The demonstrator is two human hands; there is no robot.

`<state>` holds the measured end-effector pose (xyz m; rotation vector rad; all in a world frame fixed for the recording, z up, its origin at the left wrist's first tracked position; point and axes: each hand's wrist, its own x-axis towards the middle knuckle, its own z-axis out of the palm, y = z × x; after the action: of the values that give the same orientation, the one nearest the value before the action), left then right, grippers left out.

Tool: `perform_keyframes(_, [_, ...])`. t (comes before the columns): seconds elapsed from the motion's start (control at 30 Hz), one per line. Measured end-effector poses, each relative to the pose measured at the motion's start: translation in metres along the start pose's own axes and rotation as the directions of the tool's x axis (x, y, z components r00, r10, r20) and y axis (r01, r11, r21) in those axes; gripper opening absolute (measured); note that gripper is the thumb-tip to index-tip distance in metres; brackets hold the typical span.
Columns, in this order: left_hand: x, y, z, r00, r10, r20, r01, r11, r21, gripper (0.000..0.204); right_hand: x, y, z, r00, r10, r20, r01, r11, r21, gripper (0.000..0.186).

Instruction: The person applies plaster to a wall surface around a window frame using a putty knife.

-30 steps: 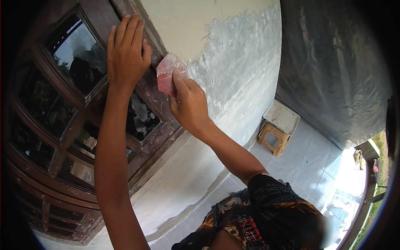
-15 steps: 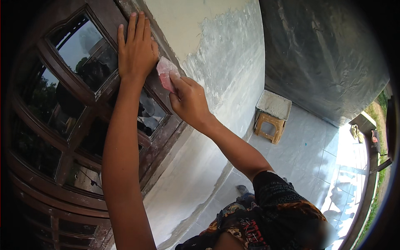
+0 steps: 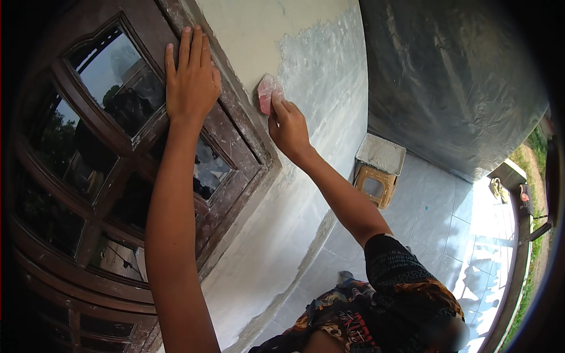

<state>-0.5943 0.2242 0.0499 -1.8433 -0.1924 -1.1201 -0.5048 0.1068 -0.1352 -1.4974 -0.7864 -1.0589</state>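
Note:
A flat pinkish-red putty scraper, smeared with white filler, is pinched between the thumb and fingers of my right hand. Its blade lies at the wall, just right of the window frame. Rough grey-white filler covers this part of the wall, with a cream painted area above. My left hand rests flat on the dark brown wooden window, fingers stretched upward beside the frame's edge. Nothing is held in it.
On the tiled floor a tan plastic stool carries a tray crusted with filler. A dark sheet hangs at the upper right. Footwear lies near the low ledge at the far right.
My right hand has moved the scraper rightward, off the window frame's edge and onto the wall. My left hand stays against the window.

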Motion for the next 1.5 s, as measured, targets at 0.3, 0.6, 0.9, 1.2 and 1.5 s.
perform_keyframes(0.3, [0.005,0.006,0.001,0.999,-0.025,-0.040,0.026,0.999,0.022,0.051,0.079,0.039,-0.028,0.994,-0.034,-0.105,0.042,0.996,0.076,0.052])
perform_keyframes(0.6, [-0.005,0.005,0.009,0.996,-0.060,-0.069,0.058,0.998,-0.021,0.049,-0.024,-0.006,-0.042,0.983,-0.092,0.161,0.036,0.947,0.318,0.064])
perform_keyframes(0.9, [0.003,0.011,0.008,0.992,-0.074,-0.102,0.068,0.996,-0.057,0.049,0.048,0.040,-0.008,0.986,-0.168,0.001,0.167,0.982,0.086,0.056])
perform_keyframes(1.2, [0.003,0.009,0.005,0.991,-0.070,-0.115,0.060,0.995,-0.083,0.049,0.043,0.018,-0.043,0.992,-0.116,-0.045,0.125,0.942,0.311,0.056])
perform_keyframes(1.5, [-0.001,0.006,0.007,0.993,-0.067,-0.102,0.063,0.997,-0.039,0.049,0.008,0.046,-0.012,0.990,-0.134,0.044,0.127,0.984,0.128,0.050])
